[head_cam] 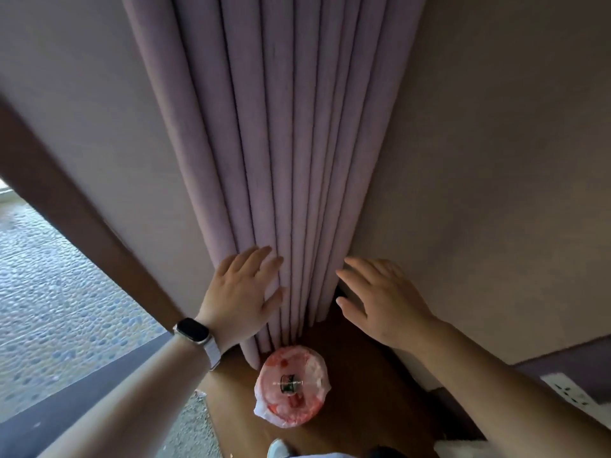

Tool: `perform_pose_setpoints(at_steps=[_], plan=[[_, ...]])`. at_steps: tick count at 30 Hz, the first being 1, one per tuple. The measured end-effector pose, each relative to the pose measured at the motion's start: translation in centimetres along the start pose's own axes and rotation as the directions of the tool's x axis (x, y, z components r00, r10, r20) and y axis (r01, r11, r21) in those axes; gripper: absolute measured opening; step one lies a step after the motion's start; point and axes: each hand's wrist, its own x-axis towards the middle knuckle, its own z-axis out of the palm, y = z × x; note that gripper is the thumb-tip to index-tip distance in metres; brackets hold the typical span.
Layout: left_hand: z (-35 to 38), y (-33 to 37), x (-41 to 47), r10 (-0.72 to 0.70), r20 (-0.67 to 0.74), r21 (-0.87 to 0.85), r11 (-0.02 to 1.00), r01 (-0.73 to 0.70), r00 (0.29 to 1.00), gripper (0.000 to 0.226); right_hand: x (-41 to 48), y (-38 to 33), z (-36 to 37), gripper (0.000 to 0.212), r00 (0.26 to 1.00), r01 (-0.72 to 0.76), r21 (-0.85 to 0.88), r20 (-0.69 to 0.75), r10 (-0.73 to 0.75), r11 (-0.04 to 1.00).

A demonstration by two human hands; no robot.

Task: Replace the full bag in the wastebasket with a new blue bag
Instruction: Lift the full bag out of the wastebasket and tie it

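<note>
The wastebasket (291,386) stands on the floor (357,401) in the corner, touching the foot of the curtain (281,160) behind it. A can (288,384) lies in its bag (309,366). The left hand (243,295) rests flat on the curtain's left folds; the right hand (383,299) hovers beside its right edge, above the wastebasket

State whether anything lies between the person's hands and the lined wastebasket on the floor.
Nothing visible blocks them. The left hand rests on the curtain, the right hand is beside it, and the wastebasket stands open below, its far rim touching the curtain hem.
</note>
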Motion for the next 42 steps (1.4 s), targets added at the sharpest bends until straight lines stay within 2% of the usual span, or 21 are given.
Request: perform_pose_setpoints(at_steps=[8, 16, 22, 25, 31, 37, 42], plan=[[1.1, -0.7, -3.6, -0.237, -0.044, 0.03, 0.971, 0.238, 0.971, 0.049, 4.9, 1.3, 2.3, 0.055, 0.977, 0.212, 0.022, 0.021, -0.212, 0.977], [4.7, 4.8, -4.8, -0.417, -0.019, 0.061, 0.907, 0.417, 0.909, 0.046, 5.7, 5.5, 6.8, 0.05, 0.918, 0.384, 0.149, 0.041, -0.394, 0.911], [11.0, 7.8, -5.3, -0.532, 0.044, 0.052, 0.847, 0.53, 0.846, 0.049, 6.0, 9.1, 12.3, 0.049, 0.874, 0.453, 0.209, 0.087, -0.478, 0.867], [14.7, 9.0, -6.2, -0.551, 0.054, 0.02, 0.835, 0.551, 0.833, 0.049, 5.8, 10.0, 15.3, 0.05, 0.869, 0.437, 0.241, 0.135, -0.476, 0.867], [23.1, 7.1, -9.2, -0.587, 0.195, -0.014, 0.799, 0.601, 0.786, 0.054, 3.4, 11.3, 23.6, 0.051, 0.887, 0.356, 0.259, 0.209, -0.412, 0.898], [35.0, 3.3, -13.2, -0.577, 0.266, -0.109, 0.778, 0.619, 0.772, 0.049, 0.3, 9.7, 35.9, 0.048, 0.898, 0.253, 0.252, 0.297, -0.324, 0.934], [46.3, 1.0, -16.8, -0.55, 0.353, -0.102, 0.781, 0.616, 0.757, 0.048, -2.3, 8.8, 47.0, 0.054, 0.902, 0.143, 0.266, 0.361, -0.236, 0.953]])
